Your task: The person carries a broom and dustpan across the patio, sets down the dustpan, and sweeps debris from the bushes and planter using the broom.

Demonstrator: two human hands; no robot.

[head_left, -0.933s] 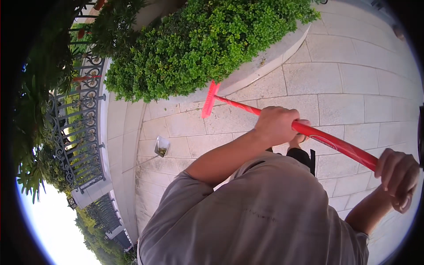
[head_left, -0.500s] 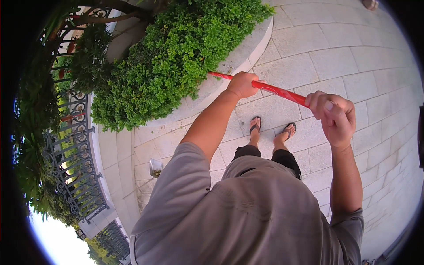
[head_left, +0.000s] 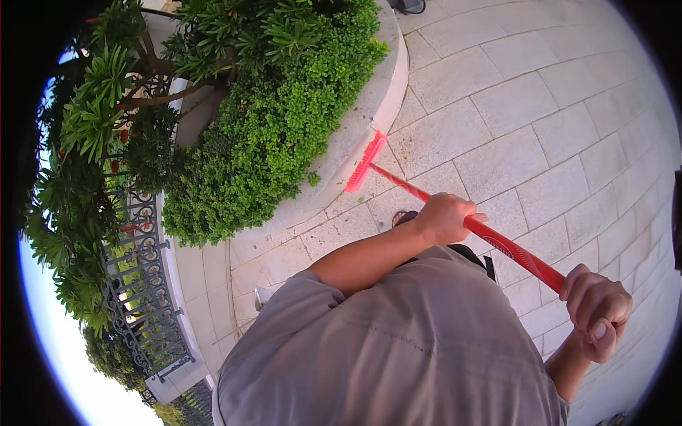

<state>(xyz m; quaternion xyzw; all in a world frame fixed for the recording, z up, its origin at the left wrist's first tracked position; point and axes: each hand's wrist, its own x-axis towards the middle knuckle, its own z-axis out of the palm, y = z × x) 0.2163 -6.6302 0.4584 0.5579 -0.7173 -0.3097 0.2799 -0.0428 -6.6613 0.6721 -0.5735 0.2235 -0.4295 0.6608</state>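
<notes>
Both of my hands hold a broom (head_left: 518,257) with a red patterned handle. My left hand (head_left: 446,218) is wrapped round the middle of the handle in front of my body. At the handle's upper end, my right hand (head_left: 598,310) is closed in a fist, out to the right. The pinkish-red broom head (head_left: 366,162) is down by the paving, against the side of the curved stone planter edge (head_left: 339,165). Bits of leaf litter lie on the paving near the head.
Dense green shrubs (head_left: 277,135) fill the planter at left. Beyond it stand a dark metal fence (head_left: 145,284) and leafy branches. A dustpan-like container (head_left: 262,297) sits on the ground by my left side, partly hidden by my sleeve. Pale stone paving (head_left: 526,156) stretches right.
Both hands have moved right and closer to my body, drawing the broom back. Its head, hidden before behind the planter edge and shrubs, now shows at the planter's side.
</notes>
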